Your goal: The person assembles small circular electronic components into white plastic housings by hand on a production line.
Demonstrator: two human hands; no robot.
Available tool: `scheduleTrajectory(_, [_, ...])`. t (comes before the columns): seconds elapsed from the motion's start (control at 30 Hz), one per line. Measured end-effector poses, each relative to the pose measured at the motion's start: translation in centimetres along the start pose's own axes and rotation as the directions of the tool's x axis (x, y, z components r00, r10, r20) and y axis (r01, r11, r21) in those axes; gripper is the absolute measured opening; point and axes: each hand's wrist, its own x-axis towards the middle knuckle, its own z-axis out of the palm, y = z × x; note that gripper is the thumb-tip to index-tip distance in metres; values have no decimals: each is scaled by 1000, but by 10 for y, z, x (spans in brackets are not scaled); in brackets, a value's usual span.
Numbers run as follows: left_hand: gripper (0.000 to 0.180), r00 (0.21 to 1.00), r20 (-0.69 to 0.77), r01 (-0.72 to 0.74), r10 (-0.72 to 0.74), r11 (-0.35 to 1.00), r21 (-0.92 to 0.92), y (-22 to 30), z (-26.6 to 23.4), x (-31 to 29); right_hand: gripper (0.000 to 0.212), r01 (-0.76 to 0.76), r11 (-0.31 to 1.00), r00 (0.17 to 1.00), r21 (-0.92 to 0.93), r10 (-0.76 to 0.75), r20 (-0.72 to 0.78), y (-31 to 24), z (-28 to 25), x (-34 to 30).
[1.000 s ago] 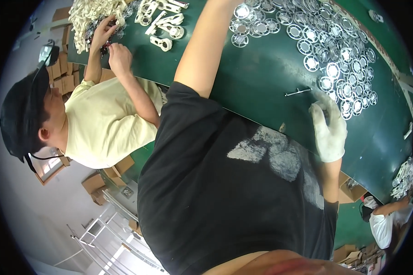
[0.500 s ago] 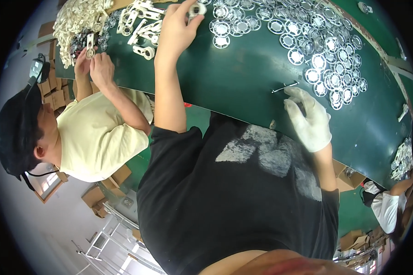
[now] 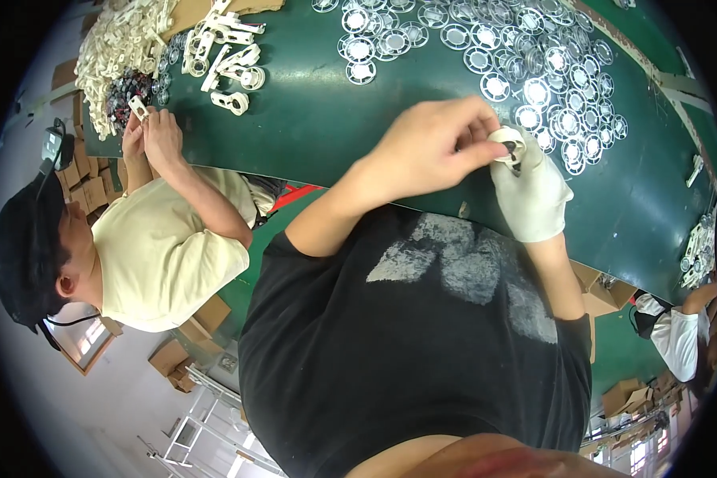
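My bare left hand (image 3: 434,150) is closed, its thumb and fingers pinching a cream plastic part with a ring-shaped end (image 3: 505,137). The gloved right hand (image 3: 531,201) meets it at the same part, with its fingers mostly hidden behind it. Both hands are above the green table (image 3: 311,131), close to its near edge. Beyond and to the right spreads a heap of round, clear spoked discs (image 3: 566,119). Farther left lie several more cream ring-ended parts (image 3: 229,72).
A co-worker in a pale yellow shirt (image 3: 163,255) sits at the left, handling a similar cream part (image 3: 139,108) beside a big cream pile (image 3: 107,60). Another person (image 3: 673,342) is at the far right. An open cardboard box (image 3: 605,291) stands below the table edge.
My left hand has come from the cream parts at the far left to my right hand, carrying one part. The thin rod by the glove is no longer visible.
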Motion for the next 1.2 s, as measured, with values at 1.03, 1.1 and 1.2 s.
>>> scheduleTrajectory(1.03, [73,957,-241,84,164,635,768,-54,-17,-4,37,-321,946,892,-51,320,320,-2,-36,7])
scheduleTrajectory(1.1, [72,980,-30,-128,198,734,667,-58,-31,-10,39,-342,936,876,-80,348,334,0,-36,8])
scheduleTrajectory(1.2, [61,972,39,-193,232,691,696,-71,-36,-11,34,-335,923,843,-188,383,378,-5,-39,15])
